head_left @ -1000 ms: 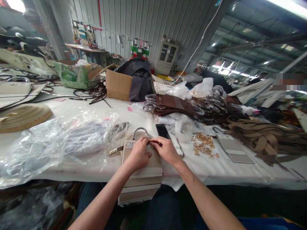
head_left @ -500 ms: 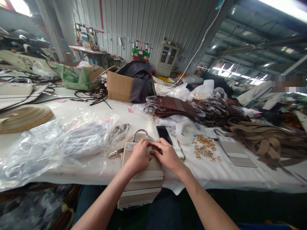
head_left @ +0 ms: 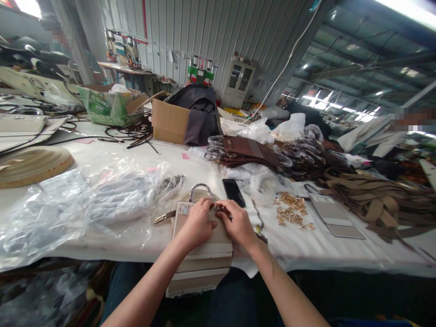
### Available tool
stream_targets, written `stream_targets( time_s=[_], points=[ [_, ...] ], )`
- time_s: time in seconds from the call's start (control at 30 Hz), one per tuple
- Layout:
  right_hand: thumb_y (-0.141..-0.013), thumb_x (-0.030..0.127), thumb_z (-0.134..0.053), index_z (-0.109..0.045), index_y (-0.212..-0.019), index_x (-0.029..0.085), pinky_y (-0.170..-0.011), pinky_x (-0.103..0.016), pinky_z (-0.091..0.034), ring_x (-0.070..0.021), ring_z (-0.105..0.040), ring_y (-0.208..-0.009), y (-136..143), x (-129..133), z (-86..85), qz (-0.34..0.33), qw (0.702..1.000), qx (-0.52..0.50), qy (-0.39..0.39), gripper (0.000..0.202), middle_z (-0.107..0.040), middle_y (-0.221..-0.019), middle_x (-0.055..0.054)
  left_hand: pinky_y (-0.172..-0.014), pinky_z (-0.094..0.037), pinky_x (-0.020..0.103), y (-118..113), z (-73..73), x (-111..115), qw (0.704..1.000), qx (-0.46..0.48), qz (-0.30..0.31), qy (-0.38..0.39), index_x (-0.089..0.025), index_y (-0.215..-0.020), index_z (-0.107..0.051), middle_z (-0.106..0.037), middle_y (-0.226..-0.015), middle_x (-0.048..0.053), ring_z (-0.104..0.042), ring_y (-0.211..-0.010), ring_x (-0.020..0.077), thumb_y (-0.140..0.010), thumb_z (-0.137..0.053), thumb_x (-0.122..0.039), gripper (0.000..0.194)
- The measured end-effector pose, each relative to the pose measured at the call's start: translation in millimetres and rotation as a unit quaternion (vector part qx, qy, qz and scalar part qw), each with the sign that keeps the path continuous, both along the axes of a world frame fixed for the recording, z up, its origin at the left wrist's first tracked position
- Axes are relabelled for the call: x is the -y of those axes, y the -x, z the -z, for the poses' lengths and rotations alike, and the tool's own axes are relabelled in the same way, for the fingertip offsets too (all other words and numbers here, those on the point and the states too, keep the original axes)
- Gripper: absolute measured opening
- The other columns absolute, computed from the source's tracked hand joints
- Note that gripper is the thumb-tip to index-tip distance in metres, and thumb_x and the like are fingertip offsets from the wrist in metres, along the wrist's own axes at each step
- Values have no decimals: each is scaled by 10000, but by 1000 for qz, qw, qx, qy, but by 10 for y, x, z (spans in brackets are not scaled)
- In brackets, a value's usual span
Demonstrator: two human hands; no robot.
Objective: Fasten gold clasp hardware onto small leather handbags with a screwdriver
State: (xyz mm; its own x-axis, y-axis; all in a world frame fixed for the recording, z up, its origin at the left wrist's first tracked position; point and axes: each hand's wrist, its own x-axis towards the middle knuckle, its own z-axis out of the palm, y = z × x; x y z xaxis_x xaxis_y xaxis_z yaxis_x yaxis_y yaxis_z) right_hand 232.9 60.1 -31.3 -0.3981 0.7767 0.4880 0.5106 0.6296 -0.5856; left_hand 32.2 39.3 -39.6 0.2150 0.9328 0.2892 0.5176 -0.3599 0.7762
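A beige bag panel (head_left: pixel 200 256) with a wrapped loop handle (head_left: pixel 200 185) overhangs the table's front edge. My left hand (head_left: pixel 201 221) rests on its upper part, fingers bent beside the base of the handle; what its fingertips hold, if anything, is hidden. Just to the right, my right hand (head_left: pixel 235 220) pinches a small dark piece (head_left: pixel 220 208) with a metallic glint at the panel's top right. A brown strap with a metal end (head_left: pixel 165 217) sticks out on the panel's left.
A black phone (head_left: pixel 233 192) lies behind my right hand, with gold metal fittings (head_left: pixel 292 210) farther right. Plastic-wrapped material (head_left: pixel 117 197) covers the left. Behind stand a cardboard box (head_left: pixel 170 121) and stacked brown pieces (head_left: pixel 250 152). Brown straps (head_left: pixel 381 204) lie far right.
My right hand's fingers have shifted slightly, and the small dark piece between them shows more. My left hand has hardly moved.
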Motion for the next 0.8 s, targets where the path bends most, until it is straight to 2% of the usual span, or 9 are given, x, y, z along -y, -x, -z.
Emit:
stream_targets(
  time_s=[0.23,0.43,0.63,0.7,0.8],
  points=[
    [-1072,177,-673,-757,-1245,254,-984,-429,-642,-276,-748,-1058,-27,-9,-7,1,1000,12,-19,207,-780,-1126,-94,-1235,-493,575,0,31,-5,1000,16,-2,-14,-236,-1203,-597,-641,-1409,140,-627,-1376,375,-756,-760,-12,526],
    [-1111,187,-626,-770,-1299,244,-1110,-456,-621,-285,-725,-1266,-26,-9,-54,-32,999,14,-9,243,-751,-1329,-130,-1230,-493,575,-6,36,-15,1000,16,-1,-12,-221,-1218,-599,-645,-1403,152,-631,-1367,377,-752,-779,-8,543],
    [-1112,219,-641,-797,-1281,245,-1108,-453,-627,-281,-736,-1243,1,-20,-175,-37,999,37,13,231,-743,-1323,-125,-1194,-517,573,2,34,-17,1000,16,2,-20,-233,-1188,-601,-658,-1373,140,-655,-1318,371,-751,-777,7,528],
    [-1119,256,-642,-784,-1312,244,-1018,-424,-649,-264,-756,-1130,-76,15,-217,-6,1000,23,-3,240,-745,-1319,-130,-1194,-515,574,9,26,-6,1000,12,-3,-15,-230,-1201,-603,-654,-1392,144,-654,-1325,376,-751,-783,6,539],
    [-1117,305,-655,-788,-1231,249,-842,-389,-635,-244,-741,-933,-302,115,-186,91,996,17,-22,184,-767,-1192,-117,-1201,-508,567,17,8,3,1000,7,-7,-2,-223,-1196,-609,-652,-1420,155,-646,-1346,381,-746,-799,6,540]
  ],
)
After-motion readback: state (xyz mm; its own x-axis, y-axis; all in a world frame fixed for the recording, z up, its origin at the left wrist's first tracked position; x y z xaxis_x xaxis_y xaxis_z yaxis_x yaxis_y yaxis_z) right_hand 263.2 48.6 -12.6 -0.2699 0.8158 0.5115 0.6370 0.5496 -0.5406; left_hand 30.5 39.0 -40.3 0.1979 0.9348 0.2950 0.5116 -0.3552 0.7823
